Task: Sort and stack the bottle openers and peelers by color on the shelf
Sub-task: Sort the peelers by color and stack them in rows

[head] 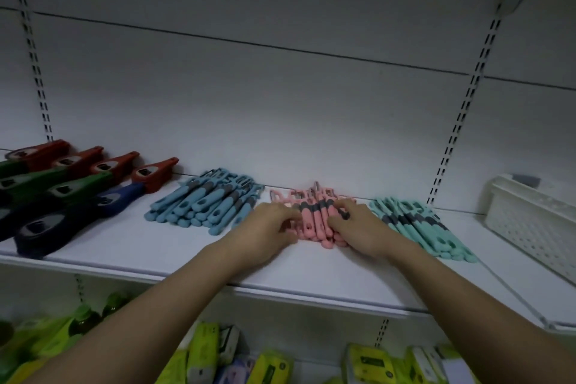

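On the white shelf (174, 246) lie three piles of peelers: blue peelers (199, 206) left of centre, pink peelers (314, 215) in the middle, teal peelers (414, 224) to the right. My left hand (268, 229) presses against the left side of the pink pile and my right hand (358, 227) against its right side, fingers curled onto the handles. At the far left stand rows of bottle openers: red openers (103, 165) at the back, green openers (46, 187) in front of them, dark blue openers (62, 221) nearest the edge.
A white perforated plastic basket (530, 221) sits at the shelf's right end. The shelf below holds yellow-green packages (202, 349) and green bottles (84, 318). Slotted metal uprights run up the white back wall.
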### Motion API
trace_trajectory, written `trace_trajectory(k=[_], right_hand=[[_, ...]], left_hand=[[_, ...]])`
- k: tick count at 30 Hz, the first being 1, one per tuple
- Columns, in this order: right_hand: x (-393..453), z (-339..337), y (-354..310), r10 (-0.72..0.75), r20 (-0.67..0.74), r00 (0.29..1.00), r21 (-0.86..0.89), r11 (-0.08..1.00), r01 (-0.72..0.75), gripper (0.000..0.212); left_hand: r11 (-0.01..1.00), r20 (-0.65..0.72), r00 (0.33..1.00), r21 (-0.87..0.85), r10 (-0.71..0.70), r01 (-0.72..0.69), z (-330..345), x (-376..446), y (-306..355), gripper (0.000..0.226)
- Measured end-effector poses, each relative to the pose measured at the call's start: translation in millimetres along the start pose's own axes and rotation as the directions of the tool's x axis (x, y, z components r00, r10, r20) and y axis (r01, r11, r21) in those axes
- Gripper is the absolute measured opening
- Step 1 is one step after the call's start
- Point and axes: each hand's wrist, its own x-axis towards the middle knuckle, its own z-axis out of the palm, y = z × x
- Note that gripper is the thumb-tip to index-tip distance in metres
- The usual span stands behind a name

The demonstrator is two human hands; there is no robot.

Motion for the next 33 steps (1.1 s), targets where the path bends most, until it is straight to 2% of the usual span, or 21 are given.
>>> trace_trajectory(k=[1, 3, 4, 6, 8, 9, 10, 11, 12, 13, 16, 18, 20, 21, 23, 26, 27, 30, 33], right_hand=[[1, 1, 1, -0.005, -0.011, 1.000, 0.002, 1.000, 0.005, 0.052], [1, 4, 4, -0.002, -0.025, 1.000, 0.009, 1.000, 0.002, 0.063], [1, 5, 5, 0.008, -0.028, 1.000, 0.025, 1.000, -0.007, 0.068], [4, 10, 10, 0.012, -0.044, 0.999, 0.056, 0.998, -0.009, 0.071], [3, 13, 12, -0.005, -0.064, 0.998, 0.059, 0.998, 0.009, 0.071], [2, 14, 11, -0.019, -0.072, 0.997, 0.054, 0.998, 0.023, 0.070], [0, 14, 10, -0.029, -0.084, 0.996, 0.061, 0.998, 0.034, 0.067], [-1, 14, 12, -0.038, -0.086, 0.996, 0.073, 0.996, 0.044, 0.063], [-2, 14, 13, -0.050, -0.083, 0.995, 0.085, 0.995, 0.058, 0.058], [-4, 14, 14, -0.072, -0.079, 0.994, 0.101, 0.992, 0.079, 0.054], [-13, 4, 3, -0.082, -0.086, 0.993, 0.214, 0.972, 0.099, 0.035], [-12, -3, -2, -0.072, -0.065, 0.995, 0.280, 0.956, 0.087, 0.024], [-8, -3, -6, -0.080, -0.083, 0.993, 0.218, 0.971, 0.096, 0.024], [-5, 1, -6, -0.096, -0.111, 0.989, 0.181, 0.977, 0.115, 0.025], [4, 11, -2, -0.101, -0.155, 0.983, 0.189, 0.973, 0.130, 0.022], [7, 21, 2, -0.127, -0.211, 0.969, 0.307, 0.933, 0.189, 0.017], [7, 22, 3, -0.138, -0.235, 0.962, 0.322, 0.923, 0.212, 0.019], [11, 24, 12, -0.116, -0.338, 0.934, 0.277, 0.936, 0.217, 0.022], [15, 23, 20, 0.002, -0.397, 0.918, 0.267, 0.957, 0.114, 0.026]], left_hand=[[0.999, -0.082, 0.996, 0.035, 0.037, -0.034, -1, -1, -1, 0.013], [0.998, -0.291, 0.956, 0.065, 0.031, -0.012, -2, 1, -4, 0.017], [0.999, -0.394, 0.919, 0.045, 0.014, 0.003, -3, 3, -4, 0.015], [0.998, -0.600, 0.798, 0.012, 0.055, -0.060, -5, 7, 1, 0.012], [0.988, -0.670, 0.731, 0.021, 0.128, -0.153, -2, 9, 12, 0.013], [0.981, -0.628, 0.762, 0.014, 0.159, -0.193, 4, 11, 15, 0.012], [0.978, -0.525, 0.835, -0.021, 0.167, -0.208, 11, 13, 16, 0.011], [0.980, -0.374, 0.915, -0.066, 0.149, -0.186, 18, 14, 16, 0.010], [0.985, -0.233, 0.965, -0.096, 0.119, -0.145, 25, 15, 16, 0.013], [0.989, -0.163, 0.981, -0.085, 0.105, -0.120, 30, 16, 15, 0.021], [0.999, -0.119, 0.993, -0.029, 0.009, -0.012, 29, 24, 14, 0.054], [0.993, 0.035, 0.995, -0.068, -0.094, 0.096, 22, 28, 14, 0.076], [0.989, 0.163, 0.979, -0.065, -0.124, 0.136, 24, 29, 15, 0.093], [0.992, 0.168, 0.980, -0.035, -0.110, 0.118, 27, 28, 17, 0.097], [0.998, 0.086, 0.995, -0.046, -0.046, 0.050, 35, 25, 19, 0.095], [0.985, -0.065, 0.998, -0.173, 0.007, -0.018, 38, 25, 20, 0.083], [0.985, -0.068, 0.998, -0.173, 0.006, -0.018, 38, 27, 17, 0.083], [0.996, 0.046, 0.998, -0.073, -0.040, 0.044, 41, 34, 11, 0.100], [0.999, 0.208, 0.978, -0.044, -0.010, 0.019, 41, 39, 15, 0.099]])
